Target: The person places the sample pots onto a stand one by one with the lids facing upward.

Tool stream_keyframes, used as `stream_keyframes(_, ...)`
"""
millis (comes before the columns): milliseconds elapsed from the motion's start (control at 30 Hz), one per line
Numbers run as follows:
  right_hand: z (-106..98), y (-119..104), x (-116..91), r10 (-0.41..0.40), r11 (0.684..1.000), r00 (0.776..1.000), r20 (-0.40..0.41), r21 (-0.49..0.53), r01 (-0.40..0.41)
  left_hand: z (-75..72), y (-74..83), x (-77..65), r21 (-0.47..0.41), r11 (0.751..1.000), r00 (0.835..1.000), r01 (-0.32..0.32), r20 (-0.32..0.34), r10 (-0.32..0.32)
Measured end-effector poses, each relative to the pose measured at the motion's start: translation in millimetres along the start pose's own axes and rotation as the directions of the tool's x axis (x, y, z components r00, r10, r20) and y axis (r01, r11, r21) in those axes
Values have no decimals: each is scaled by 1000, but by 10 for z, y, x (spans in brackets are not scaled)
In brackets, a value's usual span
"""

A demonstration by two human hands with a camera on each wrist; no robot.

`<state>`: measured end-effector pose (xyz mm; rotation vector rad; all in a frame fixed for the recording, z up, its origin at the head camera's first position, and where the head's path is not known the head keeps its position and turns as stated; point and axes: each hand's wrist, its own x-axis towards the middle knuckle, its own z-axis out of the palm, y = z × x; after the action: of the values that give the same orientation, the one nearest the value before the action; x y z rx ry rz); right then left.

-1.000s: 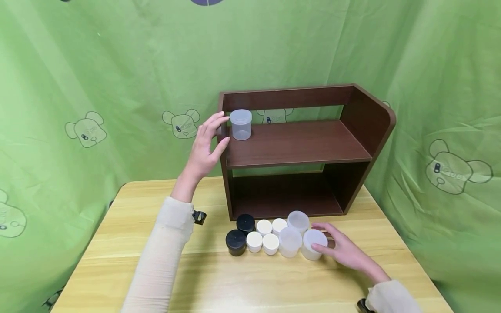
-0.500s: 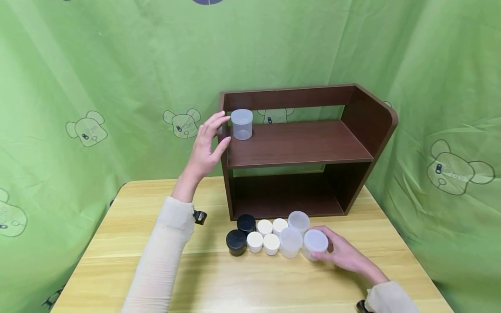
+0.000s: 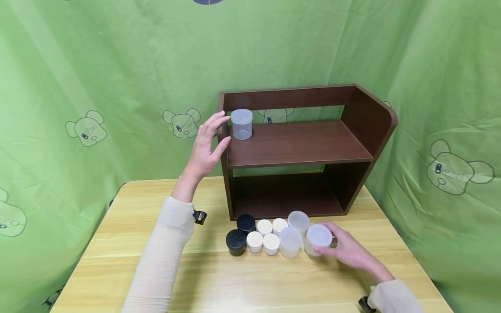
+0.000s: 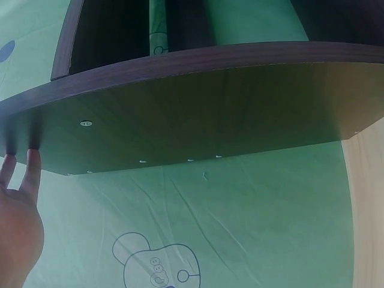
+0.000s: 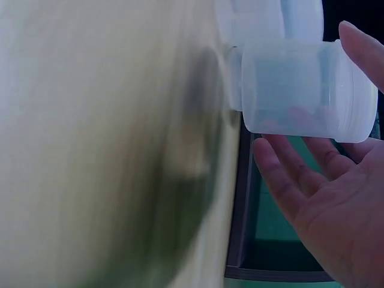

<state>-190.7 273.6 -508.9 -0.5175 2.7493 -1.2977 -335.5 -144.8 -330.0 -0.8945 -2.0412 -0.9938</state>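
Observation:
My right hand (image 3: 349,250) grips a translucent plastic jar (image 3: 318,236) with a screw lid, at the right end of a cluster of jars. In the right wrist view, thumb and fingers (image 5: 288,165) lie on opposite sides of this upright jar (image 5: 294,90), its base just off the tabletop. Two more translucent jars (image 3: 290,243) stand beside it. My left hand (image 3: 205,148) is at the left side panel of a brown wooden shelf (image 3: 297,141), fingers spread. In the left wrist view, fingertips (image 4: 33,157) meet that panel's outer face. A clear lidded jar (image 3: 242,126) stands on the upper shelf, near this hand.
Several small white-lidded jars (image 3: 271,243) and two black jars (image 3: 236,241) stand left of the translucent ones, in front of the shelf. All are on a light wooden table (image 3: 145,208). A green curtain (image 3: 137,78) with bear drawings hangs behind and around.
My right hand has closed round the rightmost translucent jar and moved it slightly up and to the right, away from its neighbour. The left hand has stayed at the shelf.

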Motion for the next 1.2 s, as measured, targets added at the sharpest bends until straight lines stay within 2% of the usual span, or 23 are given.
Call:
stream_keyframes(133, -68, -83, 10, -21, 1000, 1000, -22, -20, 21, -5, 9, 0, -2, 1000, 1000, -3, -2, 3)
stream_keyframes(300, -153, -208, 58, -90, 994, 994, -56, -61, 87, -8, 19, 3, 1, 1000, 1000, -2, 8, 2)
stream_keyframes(667, -325, -575, 267, -200, 978, 973, -111, -78, 192, 4, 3, 3, -4, 1000, 1000, 3, 0, -3)
stream_keyframes(933, -422, -942, 467, -254, 965, 961, -106, -91, 245, 0, 2, -6, -1, 1000, 1000, 1, 6, -1)
stream_keyframes(1200, -559, -1342, 717, -270, 956, 960, -79, -141, 257, -13, 13, 0, 1, 1000, 1000, 11, 11, -11)
